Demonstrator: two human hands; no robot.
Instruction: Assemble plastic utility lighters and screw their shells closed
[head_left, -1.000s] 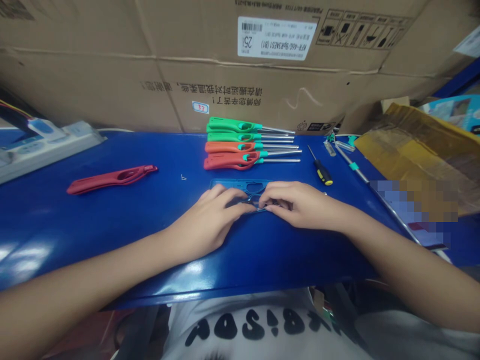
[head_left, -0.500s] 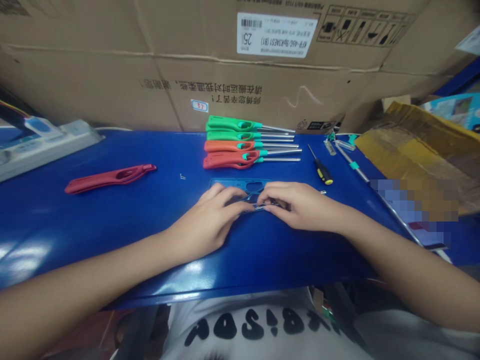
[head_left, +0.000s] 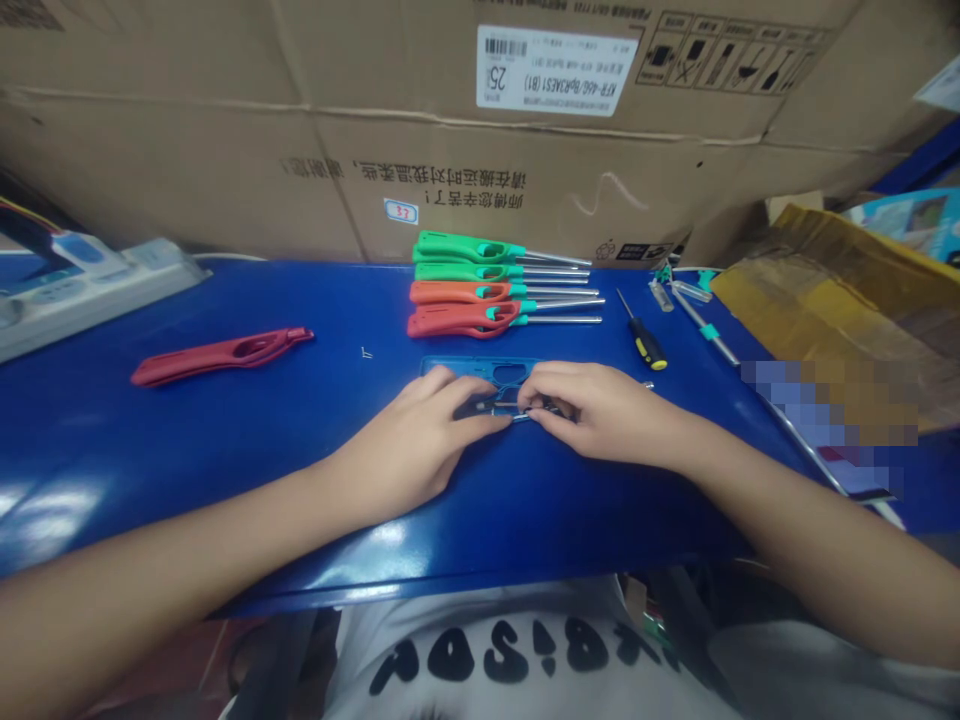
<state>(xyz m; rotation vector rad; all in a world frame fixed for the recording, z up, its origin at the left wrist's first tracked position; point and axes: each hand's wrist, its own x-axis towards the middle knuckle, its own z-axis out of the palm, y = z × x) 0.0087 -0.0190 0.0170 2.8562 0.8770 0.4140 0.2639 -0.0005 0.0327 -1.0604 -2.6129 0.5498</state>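
Note:
A blue lighter casing half (head_left: 480, 366) with an oval trigger opening lies flat on the blue table. Just in front of it, a second blue lighter part with dark and metal pieces inside (head_left: 501, 406) is mostly covered by my hands. My left hand (head_left: 427, 430) grips its left end, thumb on the near side and fingers on the far side. Bent into a pinch, my right hand (head_left: 592, 410) works at its right portion; the small piece between those fingertips is hidden. A metal tip (head_left: 648, 385) shows beyond my right hand.
Several green and red stick lighters (head_left: 469, 290) lie in a stack by the cardboard box (head_left: 225, 170). A red casing (head_left: 221, 357) and tiny screws (head_left: 366, 352) lie left. A screwdriver (head_left: 645, 345), metal tube (head_left: 724, 347) and taped carton (head_left: 840, 310) sit right; a power strip (head_left: 97, 290) far left.
My left thumb has shifted slightly right and down along the near edge, and more of the dark and metal inner pieces shows between my hands. The right hand stays almost in place.

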